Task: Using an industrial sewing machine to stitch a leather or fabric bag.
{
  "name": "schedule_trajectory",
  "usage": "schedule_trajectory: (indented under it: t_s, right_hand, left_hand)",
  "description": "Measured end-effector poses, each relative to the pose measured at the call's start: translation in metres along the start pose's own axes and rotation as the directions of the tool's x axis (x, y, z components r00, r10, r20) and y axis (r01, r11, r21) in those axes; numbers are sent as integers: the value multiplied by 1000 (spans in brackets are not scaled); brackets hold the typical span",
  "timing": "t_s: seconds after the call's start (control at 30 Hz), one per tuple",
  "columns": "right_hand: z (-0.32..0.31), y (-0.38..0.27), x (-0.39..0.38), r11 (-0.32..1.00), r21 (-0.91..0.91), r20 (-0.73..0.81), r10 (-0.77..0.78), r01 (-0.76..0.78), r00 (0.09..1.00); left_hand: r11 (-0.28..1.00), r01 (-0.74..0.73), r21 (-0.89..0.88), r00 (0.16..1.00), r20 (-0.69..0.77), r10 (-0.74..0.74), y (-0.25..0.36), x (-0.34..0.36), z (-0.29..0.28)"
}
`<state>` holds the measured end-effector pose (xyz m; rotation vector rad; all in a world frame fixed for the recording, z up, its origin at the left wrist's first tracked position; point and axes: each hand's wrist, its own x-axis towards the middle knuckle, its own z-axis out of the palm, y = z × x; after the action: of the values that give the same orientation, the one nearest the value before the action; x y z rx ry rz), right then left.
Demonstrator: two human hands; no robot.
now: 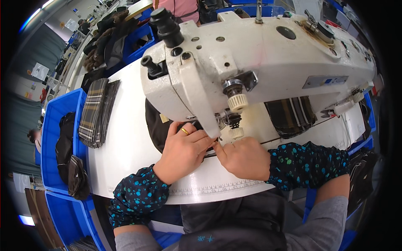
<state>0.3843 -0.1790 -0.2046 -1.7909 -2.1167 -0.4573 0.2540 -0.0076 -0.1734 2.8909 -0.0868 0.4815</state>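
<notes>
A white sewing machine [251,54] stands on the white table in front of me. Beneath its head lies a dark fabric piece [154,129], rounded at the left, with a small pale yellow tag on it. My left hand [186,146], with a ring on one finger, bends over the fabric's near edge, fingers together. Curled beside it, my right hand [246,158] pinches the same edge by the needle area. The fingertips of both hands nearly meet. The machine head and my fingers hide the needle and the held edge.
A stack of plaid fabric pieces [97,113] lies at the table's left; another plaid stack [291,117] sits under the machine arm. Blue bins [49,138] with dark fabric stand along the left. A printed ruler [217,190] runs by the table's near edge.
</notes>
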Motion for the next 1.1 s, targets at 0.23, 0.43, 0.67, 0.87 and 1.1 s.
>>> schedule_trajectory:
  t_s: [0.23, 0.43, 0.67, 0.87, 1.1]
  right_hand:
    - [4, 8, 5, 993, 88, 36, 81, -84, 996]
    - [0, 9, 3, 993, 88, 57, 78, -83, 995]
    - [-1, 8, 4, 987, 142, 22, 79, -81, 997]
    - [-3, 9, 5, 986, 145, 55, 73, -81, 996]
    - [-6, 9, 6, 989, 132, 54, 64, -71, 996]
  left_hand:
    - [998, 4, 63, 1000, -20, -3, -3, 5, 6]
    - [912, -1, 410, 984, -160, 73, 14, -6, 2]
    - [994, 84, 67, 991, -113, -76, 4, -4, 5]
    - [996, 58, 72, 995, -90, -51, 4, -9, 12]
    - [993, 12, 117, 995, -95, 0, 4, -7, 11]
